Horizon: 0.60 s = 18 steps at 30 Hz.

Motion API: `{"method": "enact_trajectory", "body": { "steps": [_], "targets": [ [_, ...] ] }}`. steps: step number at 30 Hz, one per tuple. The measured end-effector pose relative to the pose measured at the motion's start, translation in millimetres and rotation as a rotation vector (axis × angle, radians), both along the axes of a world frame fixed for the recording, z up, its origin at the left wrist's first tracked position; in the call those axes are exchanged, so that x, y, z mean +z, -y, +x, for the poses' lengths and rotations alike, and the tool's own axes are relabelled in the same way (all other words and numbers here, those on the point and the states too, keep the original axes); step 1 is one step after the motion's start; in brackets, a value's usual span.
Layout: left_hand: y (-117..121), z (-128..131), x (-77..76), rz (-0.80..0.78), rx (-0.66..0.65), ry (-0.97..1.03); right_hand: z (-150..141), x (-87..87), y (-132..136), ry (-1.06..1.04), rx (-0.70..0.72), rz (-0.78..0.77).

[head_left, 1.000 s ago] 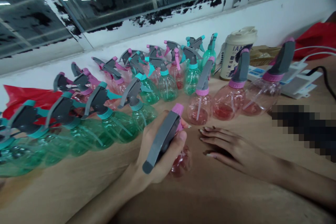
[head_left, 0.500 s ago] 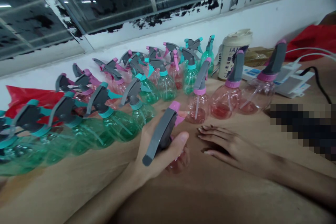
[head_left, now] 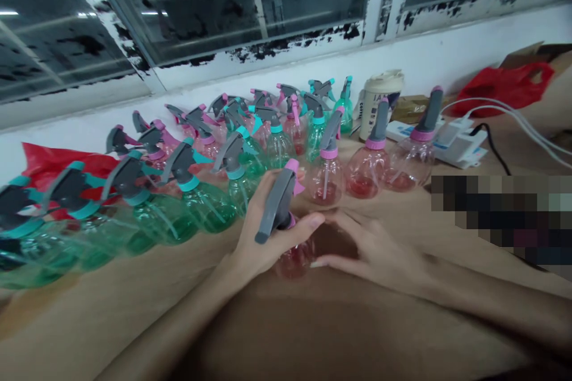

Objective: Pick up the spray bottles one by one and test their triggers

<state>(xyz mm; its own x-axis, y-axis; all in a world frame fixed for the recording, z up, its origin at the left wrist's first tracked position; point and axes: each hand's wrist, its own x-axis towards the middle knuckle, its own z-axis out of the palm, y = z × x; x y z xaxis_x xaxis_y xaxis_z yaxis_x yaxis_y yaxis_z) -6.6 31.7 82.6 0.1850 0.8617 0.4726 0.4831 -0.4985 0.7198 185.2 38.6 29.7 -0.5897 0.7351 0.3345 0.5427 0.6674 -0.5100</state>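
Note:
My left hand is wrapped round the neck of a pink spray bottle with a grey trigger head, which stands on the brown table. My right hand lies beside the bottle's round body, fingers curled toward it and touching it near the base. The hand is smeared by motion and I cannot tell whether it grips. Just behind stand three more pink bottles in a row.
Several green bottles with teal collars line the left side, more pink and green ones reach back to the white wall. A cream cup, a white power strip with cables and a red bag sit at the right.
My right hand slid left from the bare table to the pink bottle's body. The view shifted, so everything sits a little further away.

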Motion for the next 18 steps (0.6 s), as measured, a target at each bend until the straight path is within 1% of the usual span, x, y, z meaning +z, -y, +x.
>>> {"method": "enact_trajectory", "body": {
  "steps": [2,4,6,8,10,11,13,14,16,18],
  "targets": [
    [-0.9,0.6,-1.2,0.017,-0.029,0.032,-13.3,10.7,6.9,-0.054,-0.048,0.004],
    [-1.6,0.8,-2.5,0.036,-0.046,0.052,-26.2,17.8,11.1,-0.132,-0.029,0.043],
    [-0.8,-0.7,-5.3,0.06,-0.06,0.054,-36.4,20.7,12.6,-0.184,-0.015,0.084],
    [3.1,-5.8,-11.0,0.087,-0.062,0.031,-42.5,20.2,11.9,-0.192,-0.015,0.1],
    [10.8,-15.6,-20.1,0.116,-0.04,0.001,-44.4,17.9,9.2,-0.18,-0.032,0.098],
    [15.6,-22.1,-25.7,0.131,-0.007,0.005,-44.1,16.6,7.0,-0.176,-0.049,0.098],
    [26.0,-37.1,-37.8,0.21,0.053,0.019,-42.7,14.9,0.8,-0.169,-0.094,0.103],
    [30.8,-44.7,-43.8,0.23,0.06,0.01,-42.1,14.7,-3.3,-0.155,-0.116,0.106],
    [38.3,-58.2,-54.5,0.262,0.111,-0.063,-42.5,16.2,-13.1,-0.096,-0.158,0.132],
    [42.8,-67.4,-62.8,0.273,0.133,-0.118,-45.5,19.8,-23.8,-0.018,-0.193,0.191]
  ]
}}
